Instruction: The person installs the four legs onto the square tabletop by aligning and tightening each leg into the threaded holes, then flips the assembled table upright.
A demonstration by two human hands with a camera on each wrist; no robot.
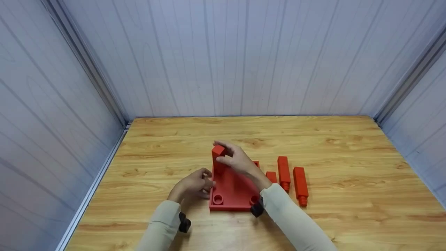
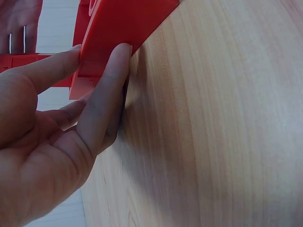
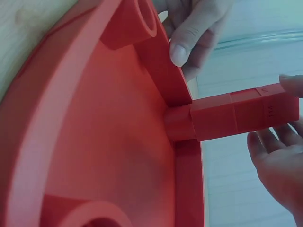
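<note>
leg [image 3: 241, 113]: upright at corner socket [image 3: 178, 125] of tray [image 1: 234, 190], clamped between fingers and thumb of right hand [image 1: 240, 159]. tray braced with left hand [image 1: 192, 183], fingers apart. likely seating step; calls next for turning or pressing home.

Soft, fairly even light fills the head view, apparently from above, leaving the wall panels [image 1: 223, 62] cool and bluish and the wooden tabletop [image 1: 348, 157] warm. A pale sheen lies on the wood at the bottom centre, and diffuse shadows gather beside the left hand [image 1: 193, 183] and beneath the forearms. Fine detail is slightly smeared. In the left wrist view, a broad, soft-edged shadow spreads below the fingers, with whitish glare towards the right edge. The right wrist view looks hazy; the red tray's [image 3: 61, 109] near rim bows strongly and blurs, while small lettering on the red post [image 3: 241, 113] is faint.
</note>
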